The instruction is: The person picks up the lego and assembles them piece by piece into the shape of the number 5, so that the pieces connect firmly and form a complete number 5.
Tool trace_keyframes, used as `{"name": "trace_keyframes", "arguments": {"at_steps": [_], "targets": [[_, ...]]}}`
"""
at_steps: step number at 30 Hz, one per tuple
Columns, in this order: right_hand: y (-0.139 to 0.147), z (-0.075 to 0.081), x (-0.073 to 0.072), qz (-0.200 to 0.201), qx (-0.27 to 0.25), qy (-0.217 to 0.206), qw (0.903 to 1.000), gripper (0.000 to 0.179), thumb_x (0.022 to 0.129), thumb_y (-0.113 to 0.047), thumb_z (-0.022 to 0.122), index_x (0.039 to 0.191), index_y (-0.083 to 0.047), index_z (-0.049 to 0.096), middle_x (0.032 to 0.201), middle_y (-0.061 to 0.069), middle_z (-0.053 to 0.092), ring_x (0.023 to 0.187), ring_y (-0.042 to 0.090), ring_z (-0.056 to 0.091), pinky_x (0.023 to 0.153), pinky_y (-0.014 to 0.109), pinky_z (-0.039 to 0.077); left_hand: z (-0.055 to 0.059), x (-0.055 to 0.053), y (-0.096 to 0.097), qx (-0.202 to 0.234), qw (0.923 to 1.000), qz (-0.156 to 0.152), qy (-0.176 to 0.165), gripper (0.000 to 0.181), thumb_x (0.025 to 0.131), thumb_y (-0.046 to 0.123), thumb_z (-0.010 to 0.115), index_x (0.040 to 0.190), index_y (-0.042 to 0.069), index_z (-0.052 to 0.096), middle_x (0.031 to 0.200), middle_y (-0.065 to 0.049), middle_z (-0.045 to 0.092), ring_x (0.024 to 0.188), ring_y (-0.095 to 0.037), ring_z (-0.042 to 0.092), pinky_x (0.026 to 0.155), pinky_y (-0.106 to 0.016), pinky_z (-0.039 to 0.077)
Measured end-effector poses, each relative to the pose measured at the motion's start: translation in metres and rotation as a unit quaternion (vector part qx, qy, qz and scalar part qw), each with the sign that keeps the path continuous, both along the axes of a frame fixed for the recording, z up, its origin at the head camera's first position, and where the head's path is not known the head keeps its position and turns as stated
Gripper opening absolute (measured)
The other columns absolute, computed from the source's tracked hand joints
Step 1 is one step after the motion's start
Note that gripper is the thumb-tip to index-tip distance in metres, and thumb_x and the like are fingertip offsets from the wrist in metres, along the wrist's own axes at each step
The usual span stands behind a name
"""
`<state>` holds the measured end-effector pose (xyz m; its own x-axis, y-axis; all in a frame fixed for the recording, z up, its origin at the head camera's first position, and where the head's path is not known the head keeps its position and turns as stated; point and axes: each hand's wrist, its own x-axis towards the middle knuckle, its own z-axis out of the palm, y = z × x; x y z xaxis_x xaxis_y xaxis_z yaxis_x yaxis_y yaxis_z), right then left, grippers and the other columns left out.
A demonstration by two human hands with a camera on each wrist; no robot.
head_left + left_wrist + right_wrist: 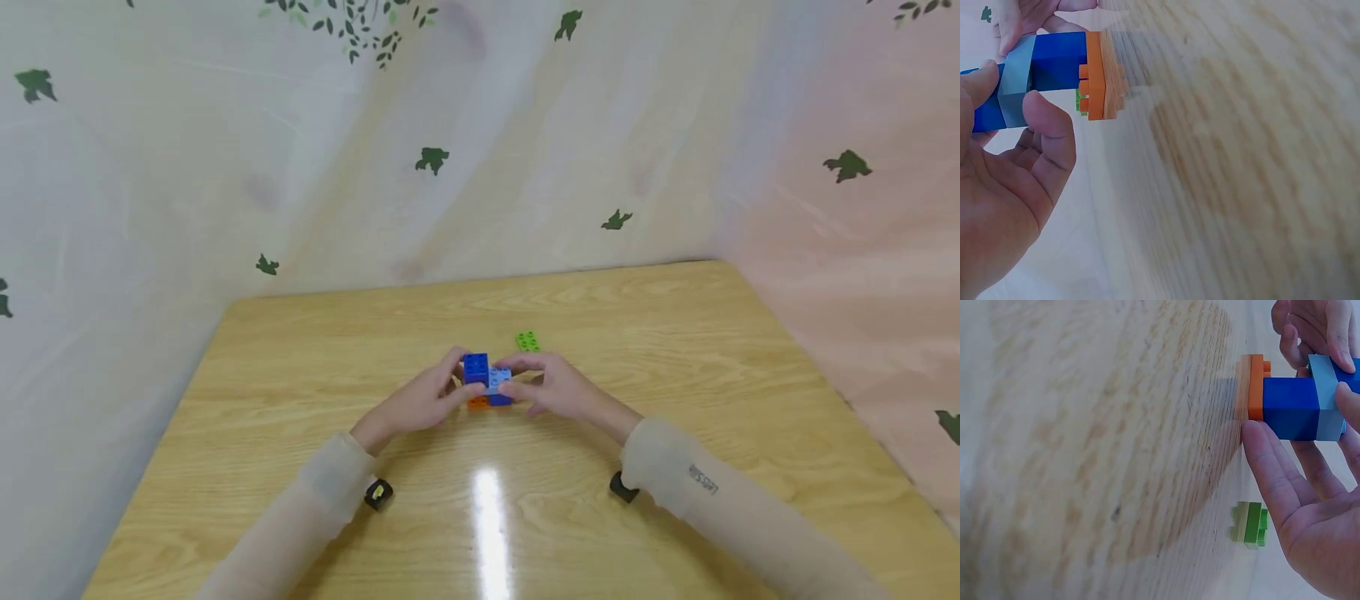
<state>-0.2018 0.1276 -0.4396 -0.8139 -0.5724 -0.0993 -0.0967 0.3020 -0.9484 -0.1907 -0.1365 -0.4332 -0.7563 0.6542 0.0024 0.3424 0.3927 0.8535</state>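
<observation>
A stepped stack of toy building bricks stands on the table between my hands. Its base is a thin orange brick (pixel 1095 75), with a blue brick (pixel 1291 407) rising from one end. A thin light blue brick (pixel 499 377) lies across that, and a dark blue brick (pixel 476 364) tops its left half. My left hand (pixel 416 402) pinches the upper left part, thumb at the near side. From the right, my right hand (pixel 561 387) holds the light blue brick between thumb and fingers; in the right wrist view, one fingertip reaches down beside the orange base.
A thin bright green brick (pixel 528 341) lies on the wooden table (pixel 337 333) just behind my right hand. Pale cloth (pixel 510 108) with green leaf and bird shapes hangs along the back and sides. Black devices (pixel 378 494) sit at both wrists.
</observation>
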Motion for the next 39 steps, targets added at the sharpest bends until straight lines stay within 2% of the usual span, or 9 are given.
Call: {"name": "trace_keyframes", "arguments": {"at_steps": [5, 8, 17, 24, 26, 30, 32, 35, 39], "targets": [[0.000, 0.001, -0.001, 0.002, 0.005, 0.001, 1.0000, 0.047, 0.098, -0.037, 0.070, 0.139, -0.016, 0.060, 0.136, 0.013, 0.058, 0.099, 0.028, 0.071, 0.069, 0.044, 0.062, -0.001, -0.001, 0.000, -0.012, 0.9996, 0.003, 0.025, 0.037, 0.108, 0.033, 0.051, 0.136, 0.015, 0.035, 0.101, -0.009, 0.059, 0.071, -0.021, 0.056, 0.059, -0.029, 0.050], [0.000, 0.001, -0.002, 0.002, 0.008, -0.002, 1.0000, 0.048, 0.098, -0.037, 0.070, 0.140, -0.016, 0.060, 0.137, 0.014, 0.058, 0.100, 0.028, 0.071, 0.070, 0.044, 0.062, 0.001, -0.002, 0.001, -0.016, 0.9995, 0.000, 0.027, 0.037, 0.108, 0.031, 0.051, 0.136, 0.013, 0.034, 0.100, -0.007, 0.058, 0.072, -0.018, 0.055, 0.061, -0.029, 0.049], [0.001, 0.003, -0.002, -0.002, 0.016, 0.009, 0.9998, 0.045, 0.099, -0.034, 0.069, 0.139, -0.017, 0.060, 0.138, 0.012, 0.058, 0.101, 0.027, 0.071, 0.070, 0.043, 0.062, 0.002, -0.004, 0.002, -0.020, 0.9996, -0.005, 0.017, 0.039, 0.108, 0.034, 0.050, 0.135, 0.011, 0.032, 0.102, -0.009, 0.058, 0.076, -0.018, 0.053, 0.064, -0.030, 0.047], [0.006, 0.009, 0.001, 0.028, 0.031, 0.045, 0.9981, 0.052, 0.100, -0.032, 0.068, 0.148, -0.018, 0.052, 0.139, 0.013, 0.057, 0.097, 0.031, 0.072, 0.069, 0.044, 0.061, -0.001, -0.003, 0.002, -0.016, 0.9998, -0.010, -0.005, 0.040, 0.108, 0.034, 0.050, 0.135, 0.013, 0.030, 0.104, -0.011, 0.057, 0.078, -0.024, 0.056, 0.065, -0.031, 0.049], [0.008, 0.014, -0.001, 0.015, 0.035, 0.070, 0.9968, 0.055, 0.100, -0.031, 0.068, 0.149, -0.020, 0.049, 0.137, 0.014, 0.058, 0.094, 0.033, 0.071, 0.068, 0.045, 0.061, -0.001, -0.002, 0.000, -0.017, 0.9998, -0.006, -0.009, 0.040, 0.108, 0.036, 0.050, 0.135, 0.014, 0.030, 0.105, -0.011, 0.058, 0.080, -0.026, 0.057, 0.065, -0.032, 0.049], [0.016, 0.022, -0.009, -0.051, 0.052, 0.125, 0.9895, 0.059, 0.098, -0.027, 0.071, 0.151, -0.018, 0.046, 0.133, 0.018, 0.059, 0.090, 0.034, 0.069, 0.066, 0.046, 0.061, 0.002, -0.001, -0.002, -0.028, 0.9995, 0.003, -0.014, 0.040, 0.108, 0.039, 0.050, 0.134, 0.016, 0.030, 0.107, -0.010, 0.058, 0.083, -0.026, 0.057, 0.067, -0.033, 0.050], [0.020, 0.022, -0.014, -0.078, 0.064, 0.135, 0.9858, 0.063, 0.097, -0.025, 0.072, 0.152, -0.016, 0.043, 0.135, 0.020, 0.057, 0.086, 0.034, 0.069, 0.066, 0.044, 0.061, 0.003, -0.001, -0.003, -0.031, 0.9993, 0.005, -0.019, 0.040, 0.107, 0.040, 0.050, 0.133, 0.016, 0.030, 0.107, -0.010, 0.058, 0.083, -0.027, 0.057, 0.068, -0.034, 0.050], [0.024, 0.018, -0.021, -0.099, 0.083, 0.120, 0.9843, 0.070, 0.096, -0.022, 0.074, 0.155, -0.011, 0.038, 0.140, 0.022, 0.051, 0.081, 0.034, 0.069, 0.065, 0.042, 0.061, 0.004, 0.000, -0.003, -0.032, 0.9991, 0.007, -0.026, 0.041, 0.107, 0.042, 0.050, 0.133, 0.017, 0.031, 0.109, -0.010, 0.058, 0.084, -0.028, 0.058, 0.069, -0.036, 0.051], [0.026, 0.010, -0.028, -0.106, 0.121, 0.086, 0.9831, 0.082, 0.095, -0.025, 0.074, 0.160, -0.007, 0.026, 0.147, 0.026, 0.041, 0.074, 0.030, 0.067, 0.064, 0.038, 0.060, 0.002, 0.000, -0.001, -0.028, 0.9992, 0.008, -0.027, 0.042, 0.106, 0.044, 0.050, 0.134, 0.018, 0.031, 0.110, -0.010, 0.059, 0.086, -0.027, 0.058, 0.070, -0.036, 0.050]]}}
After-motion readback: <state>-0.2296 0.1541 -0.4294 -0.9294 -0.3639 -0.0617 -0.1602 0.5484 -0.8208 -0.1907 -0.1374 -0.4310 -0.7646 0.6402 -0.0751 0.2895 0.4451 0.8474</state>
